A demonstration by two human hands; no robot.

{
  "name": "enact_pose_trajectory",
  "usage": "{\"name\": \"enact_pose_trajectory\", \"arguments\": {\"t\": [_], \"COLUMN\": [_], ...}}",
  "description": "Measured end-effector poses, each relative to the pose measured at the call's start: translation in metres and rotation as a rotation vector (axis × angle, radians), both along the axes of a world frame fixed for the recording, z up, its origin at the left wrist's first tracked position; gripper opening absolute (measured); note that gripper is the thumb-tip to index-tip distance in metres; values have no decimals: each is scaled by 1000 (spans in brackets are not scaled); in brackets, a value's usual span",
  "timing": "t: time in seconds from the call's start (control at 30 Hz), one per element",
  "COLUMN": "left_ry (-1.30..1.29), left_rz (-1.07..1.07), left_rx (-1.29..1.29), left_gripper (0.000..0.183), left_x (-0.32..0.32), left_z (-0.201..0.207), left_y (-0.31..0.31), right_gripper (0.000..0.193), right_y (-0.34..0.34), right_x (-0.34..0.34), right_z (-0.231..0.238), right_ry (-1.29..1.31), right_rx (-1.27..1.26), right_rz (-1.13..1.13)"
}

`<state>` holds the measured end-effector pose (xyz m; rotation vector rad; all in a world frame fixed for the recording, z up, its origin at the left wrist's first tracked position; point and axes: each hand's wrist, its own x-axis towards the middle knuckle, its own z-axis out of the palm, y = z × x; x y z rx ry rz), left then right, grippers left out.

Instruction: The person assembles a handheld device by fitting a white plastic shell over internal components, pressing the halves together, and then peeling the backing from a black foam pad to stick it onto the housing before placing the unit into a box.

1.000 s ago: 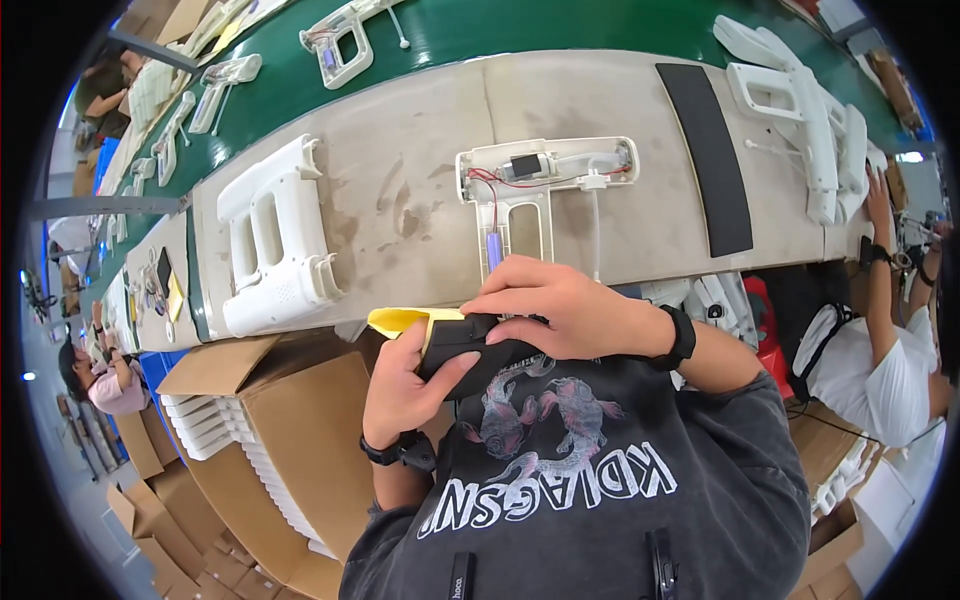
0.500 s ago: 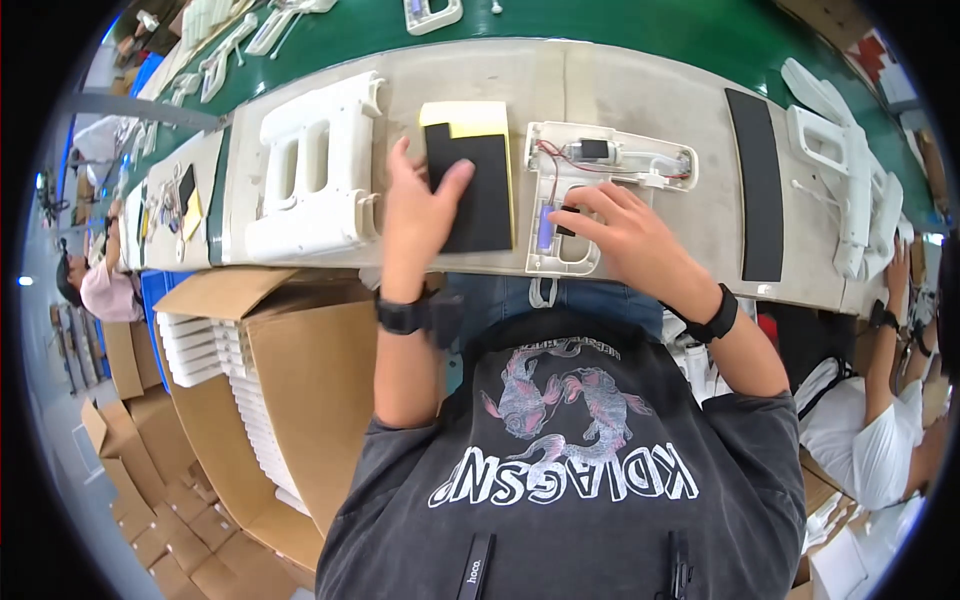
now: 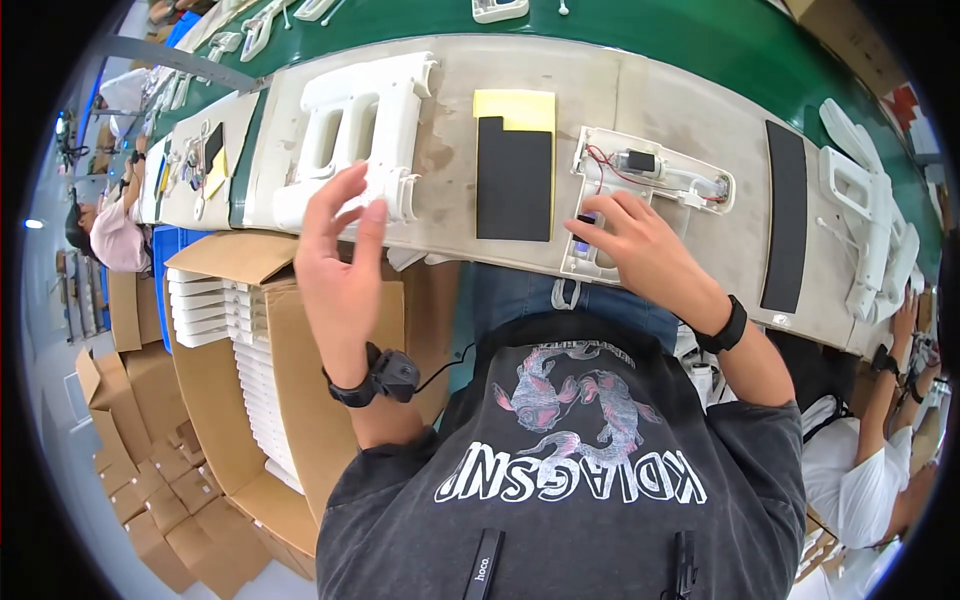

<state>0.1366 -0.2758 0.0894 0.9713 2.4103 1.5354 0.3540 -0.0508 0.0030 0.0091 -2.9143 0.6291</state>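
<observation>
My left hand (image 3: 342, 265) is empty, its fingers apart, at the near edge of a stack of white plastic housings (image 3: 400, 137). My right hand (image 3: 655, 250) reaches over an opened white handheld housing (image 3: 583, 150). Its thumb and fingertips close around a small black foam piece (image 3: 586, 218) at the purple battery cell (image 3: 582, 243), which is partly covered. Inside that housing lie a small motor (image 3: 636, 161) with a black patch and thin red wires (image 3: 602, 160). Between my hands a black foam sheet (image 3: 514, 185) rests on yellow backing paper (image 3: 514, 104).
A long black foam strip (image 3: 785, 215) lies to the right, beside more white housings (image 3: 858, 200). A green conveyor (image 3: 680, 50) runs behind the table. Below on the left, an open carton (image 3: 330, 330) holds stacked white parts (image 3: 262, 385). Co-workers are at both sides.
My left hand has moved left, from the black foam sheet to the white housings. My right hand stays at the battery with the small foam piece. The whole view has shifted.
</observation>
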Motion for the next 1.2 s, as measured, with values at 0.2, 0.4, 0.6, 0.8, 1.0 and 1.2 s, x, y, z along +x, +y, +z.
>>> {"name": "enact_pose_trajectory", "arguments": {"t": [0.2,0.4,0.6,0.8,1.0,1.2], "left_ry": [69,147,281,248,217,287], "left_rz": [152,187,212,207,50,141], "left_rx": [-5,-157,-312,-699,-777,-793], "left_gripper": [34,41,51,77,102,112], "left_x": [-36,-74,-124,-163,-129,-102], "left_z": [9,11,5,-18,-48,-48], "left_y": [-4,7,1,7,41,61], "right_gripper": [59,30,21,21,23,22], "right_y": [3,-6,-7,-12,-9,-6], "right_x": [2,-3,-3,-1,4,8], "right_z": [9,-1,-9,-10,-9,8], "right_ry": [23,150,206,221,219,304], "right_rx": [-48,-183,-208,-290,-338,-455], "right_rz": [-15,-106,-122,-180,-211,-206]}}
